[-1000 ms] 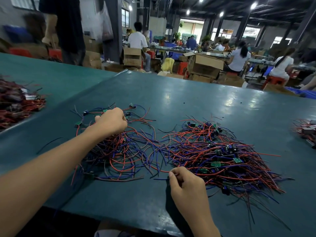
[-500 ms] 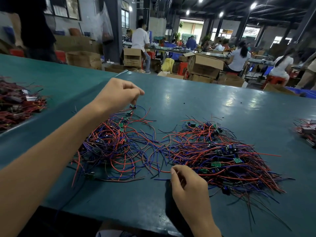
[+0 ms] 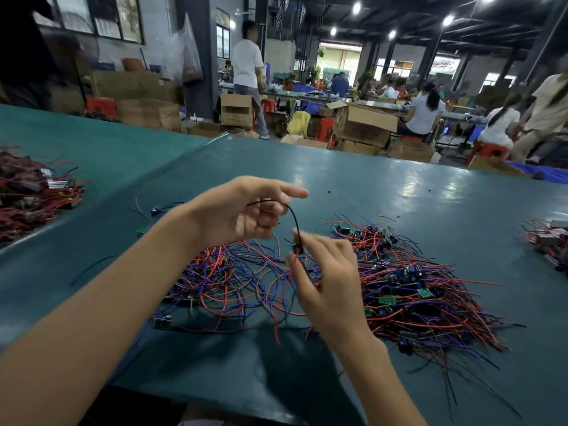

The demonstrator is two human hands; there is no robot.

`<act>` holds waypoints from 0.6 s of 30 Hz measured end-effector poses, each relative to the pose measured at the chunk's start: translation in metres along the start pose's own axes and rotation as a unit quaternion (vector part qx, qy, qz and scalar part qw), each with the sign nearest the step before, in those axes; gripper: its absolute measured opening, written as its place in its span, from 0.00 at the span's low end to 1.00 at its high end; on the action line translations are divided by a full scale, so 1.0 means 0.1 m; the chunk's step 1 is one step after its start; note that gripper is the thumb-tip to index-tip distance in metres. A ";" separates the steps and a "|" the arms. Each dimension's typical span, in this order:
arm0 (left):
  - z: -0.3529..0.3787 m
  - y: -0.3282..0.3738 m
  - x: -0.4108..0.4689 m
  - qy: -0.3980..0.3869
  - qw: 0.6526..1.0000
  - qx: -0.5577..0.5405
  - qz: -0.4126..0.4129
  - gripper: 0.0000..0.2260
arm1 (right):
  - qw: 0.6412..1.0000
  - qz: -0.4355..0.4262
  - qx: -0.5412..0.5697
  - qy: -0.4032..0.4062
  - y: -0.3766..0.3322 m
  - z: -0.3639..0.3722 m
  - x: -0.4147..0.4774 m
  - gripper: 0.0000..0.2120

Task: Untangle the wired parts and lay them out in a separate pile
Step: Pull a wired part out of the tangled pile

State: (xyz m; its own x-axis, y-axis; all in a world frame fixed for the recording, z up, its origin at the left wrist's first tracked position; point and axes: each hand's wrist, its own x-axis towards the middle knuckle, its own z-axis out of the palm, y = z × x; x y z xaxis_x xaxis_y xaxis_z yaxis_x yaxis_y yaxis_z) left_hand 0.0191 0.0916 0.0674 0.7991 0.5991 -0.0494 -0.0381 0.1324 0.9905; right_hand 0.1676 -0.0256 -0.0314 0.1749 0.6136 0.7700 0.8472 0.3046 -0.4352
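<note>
A big tangle of red, blue and purple wires with small green boards lies on the teal table, right of centre. A looser spread of wired parts lies to its left. Both my hands are raised over the gap between them. My left hand pinches the end of a black wire that arcs down to a small dark part. My right hand pinches that wired part, with red and blue leads hanging below it. A couple of separate parts lie far left.
Another heap of red wires sits at the left edge, and a smaller one at the right edge. A loose black wire lies on the table at left. Cardboard boxes and seated workers fill the hall beyond the far edge.
My right hand has lifted off the table's near side and taken hold of a wired part. My left hand moved right from the left spread and now holds that part's black wire.
</note>
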 end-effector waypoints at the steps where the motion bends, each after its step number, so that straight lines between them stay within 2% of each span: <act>1: -0.03 -0.08 0.02 -0.009 0.999 -0.042 0.000 0.13 | 1.000 0.013 0.021 -0.009 -0.01 -0.01 0.00 0.15; 3: -0.09 -0.28 0.07 -0.018 0.989 -0.143 0.011 0.15 | 0.984 0.106 0.136 -0.037 -0.04 -0.03 -0.01 0.08; 4: -0.11 -0.39 0.11 -0.016 0.979 -0.204 0.019 0.18 | 0.959 0.171 0.223 -0.046 -0.06 -0.04 0.00 0.04; 6: -0.13 -0.65 0.17 0.011 0.954 -0.298 0.036 0.21 | 0.882 0.287 0.371 -0.039 -0.08 -0.06 0.02 0.02; 9: -0.02 -1.07 0.25 0.078 0.960 -0.268 0.016 0.22 | 0.762 0.419 0.491 -0.056 -0.07 -0.03 0.07 0.07; 11: 0.11 -1.32 0.27 0.082 0.975 -0.207 0.000 0.18 | 0.715 0.473 0.510 -0.068 -0.04 0.03 0.08 0.09; 13: 0.18 -1.47 0.24 0.068 0.982 -0.178 0.008 0.15 | 0.697 0.498 0.511 -0.065 0.02 0.08 0.04 0.10; 14: 0.19 -1.50 0.23 0.067 0.983 -0.169 0.021 0.17 | 0.695 0.501 0.512 -0.066 0.06 0.10 0.02 0.10; 18: 0.20 -1.49 0.17 0.069 0.988 -0.124 0.057 0.22 | 0.726 0.476 0.488 -0.088 0.14 0.12 -0.06 0.15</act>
State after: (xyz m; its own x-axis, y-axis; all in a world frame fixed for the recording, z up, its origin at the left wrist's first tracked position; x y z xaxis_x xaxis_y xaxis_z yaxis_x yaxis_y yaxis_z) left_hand 0.0499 0.0662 -0.0782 0.6921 0.7213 0.0265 -0.2821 0.2365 0.9298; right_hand 0.1724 -0.0158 -0.0477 0.3082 0.9421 -0.1320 -0.3906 -0.0012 -0.9205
